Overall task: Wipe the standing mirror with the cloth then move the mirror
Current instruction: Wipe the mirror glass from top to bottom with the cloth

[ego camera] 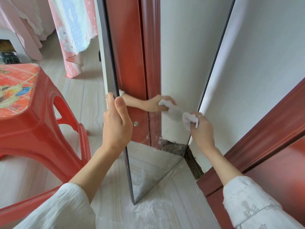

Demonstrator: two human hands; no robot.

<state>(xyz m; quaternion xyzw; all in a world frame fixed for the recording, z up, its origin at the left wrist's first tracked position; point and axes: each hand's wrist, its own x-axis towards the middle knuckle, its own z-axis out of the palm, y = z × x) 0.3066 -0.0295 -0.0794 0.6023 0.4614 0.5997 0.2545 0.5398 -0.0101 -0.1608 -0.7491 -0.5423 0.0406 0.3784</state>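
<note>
White-sleeved, the left hand (116, 124) clamps the dark left edge of the tall frameless standing mirror (165, 80) (upright on pale floor); the right hand (201, 129) presses a crumpled white cloth (189, 120) near its right edge. Red plastic stool (33, 113) crowds the left.

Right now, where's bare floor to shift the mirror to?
Free: pale floor between the red stool and mirror, running back to the curtain. Crowded: right of the mirror, where wall and door frame close in.
</note>
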